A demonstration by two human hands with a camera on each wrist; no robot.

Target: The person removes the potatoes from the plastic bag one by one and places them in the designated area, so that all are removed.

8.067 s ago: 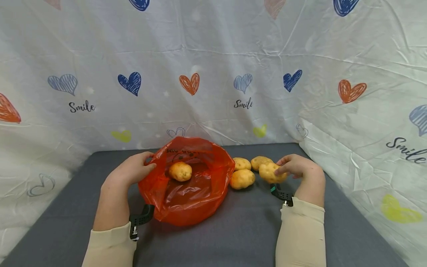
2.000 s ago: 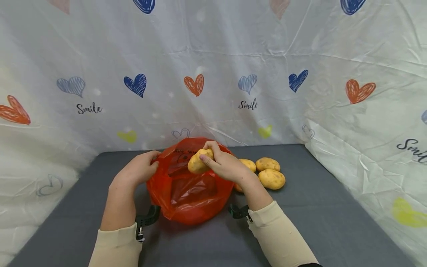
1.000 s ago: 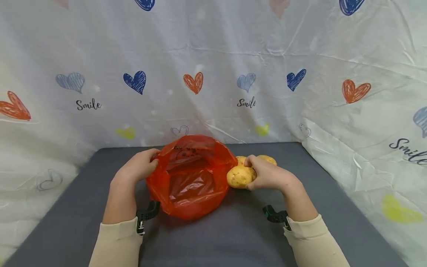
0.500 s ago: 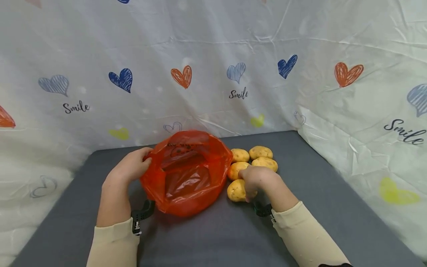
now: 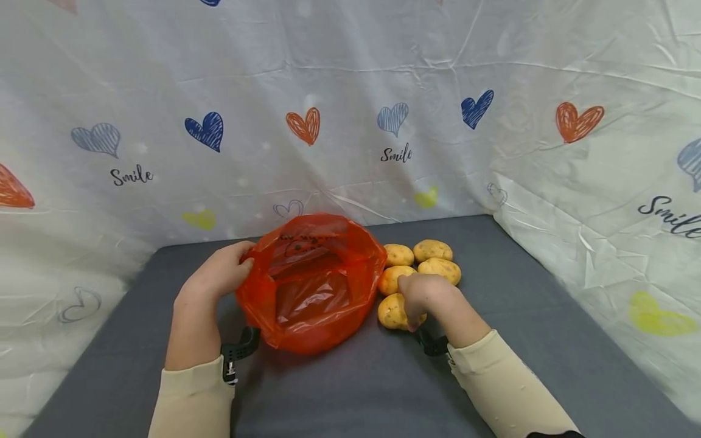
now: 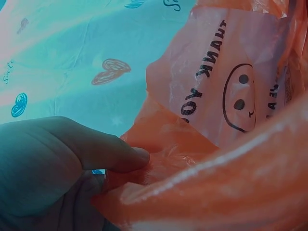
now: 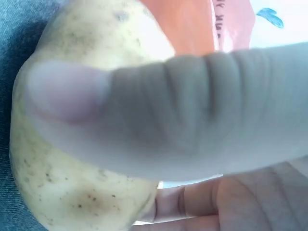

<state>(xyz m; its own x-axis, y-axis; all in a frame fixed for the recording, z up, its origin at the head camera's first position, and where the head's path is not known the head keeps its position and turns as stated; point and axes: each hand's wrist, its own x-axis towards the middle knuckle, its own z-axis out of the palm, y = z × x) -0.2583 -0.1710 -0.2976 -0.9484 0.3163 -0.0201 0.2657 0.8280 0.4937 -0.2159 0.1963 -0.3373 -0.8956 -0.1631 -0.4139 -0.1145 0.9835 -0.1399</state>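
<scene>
My left hand [image 5: 221, 271] pinches the left rim of a red plastic bag [image 5: 314, 331]. In the left wrist view, the thumb presses the bag film [image 6: 168, 130] against the fingers, near a printed face and lettering. The bag's mouth gapes toward me, and no potato shows inside. Right of the bag, my right hand [image 5: 435, 298] grips the nearest potato [image 5: 391, 311] on the table. The right wrist view has the thumb lying across this potato [image 7: 91, 202], with fingers behind it. Another potato [image 5: 391, 280] sits just beyond, partly behind the hand.
Farther back are more potatoes: one [image 5: 398, 254] against the bag's right side, one [image 5: 432, 250] at the back and one [image 5: 440, 269] to the right. They stand on a dark grey cloth-covered table [image 5: 350, 395]. A white curtain [image 5: 350, 170] with hearts hangs behind.
The potato seen in the bag at first no longer shows there. My right hand held a potato over the bag, then came back right and now grips the nearest potato. My left hand kept the rim.
</scene>
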